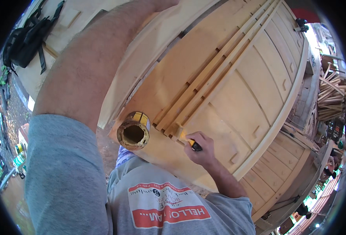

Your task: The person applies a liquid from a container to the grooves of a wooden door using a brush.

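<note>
My right hand (pixel 201 149) is closed round the black and yellow handle of a paintbrush (pixel 191 141). The brush's bristles touch the near ends of long wooden strips (pixel 204 94) that run away from me over a wide wooden panel (pixel 180 66). Left of the brush, at the panel's near edge, stands a yellow-labelled can (pixel 139 122) with a crusted rim and a dark inside. My left arm stretches far forward over the wood. Only part of my left hand (pixel 163 4) shows at the upper edge, with its fingers out of sight.
Thin raised ribs cross the panel (pixel 255 90) at right, bounded by a curved wooden rim (pixel 286 105). A black backpack (pixel 26 45) lies on pale wood at far left. A pile of wood offcuts (pixel 331 98) and a second planked wooden structure (pixel 276 168) are at right.
</note>
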Motion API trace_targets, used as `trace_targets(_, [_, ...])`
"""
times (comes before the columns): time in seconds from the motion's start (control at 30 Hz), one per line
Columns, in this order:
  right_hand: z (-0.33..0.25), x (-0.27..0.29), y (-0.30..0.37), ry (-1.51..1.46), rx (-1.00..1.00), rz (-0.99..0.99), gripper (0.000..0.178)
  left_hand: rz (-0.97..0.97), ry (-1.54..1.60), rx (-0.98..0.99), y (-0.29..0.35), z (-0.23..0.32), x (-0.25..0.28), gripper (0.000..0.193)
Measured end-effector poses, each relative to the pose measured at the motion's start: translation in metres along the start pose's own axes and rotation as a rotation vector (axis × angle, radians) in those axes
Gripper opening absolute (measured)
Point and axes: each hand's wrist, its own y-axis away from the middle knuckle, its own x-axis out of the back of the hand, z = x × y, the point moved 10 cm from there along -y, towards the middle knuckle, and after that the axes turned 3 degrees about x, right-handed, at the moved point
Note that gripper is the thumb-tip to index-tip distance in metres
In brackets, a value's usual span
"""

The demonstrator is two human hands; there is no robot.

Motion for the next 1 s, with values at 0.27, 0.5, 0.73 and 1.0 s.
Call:
trace_targets(0.27, [0.078, 0.077, -0.082, 0.08, -0.11, 0.201, 0.015, 0.047, -0.015, -0.004, -0.004, 0.007, 0.002, 0.051])
trace_targets(0.5, [0.064, 0.106, -0.114, 0.35, 0.094, 0.337, 0.02, 0.069, -0.012, -0.015, -0.002, 0.001, 0.001, 0.052])
trace_targets(0.73, [0.042, 0.03, -0.048, -0.101, -0.11, 0.026, 0.015, 0.054, -0.007, -0.007, -0.002, -0.001, 0.003, 0.052])
trace_targets(1.0, [0.081, 0.158, -0.136, 0.32, 0.035, 0.589, 0.013, 0.037, -0.008, -0.008, -0.004, 0.003, 0.001, 0.052])
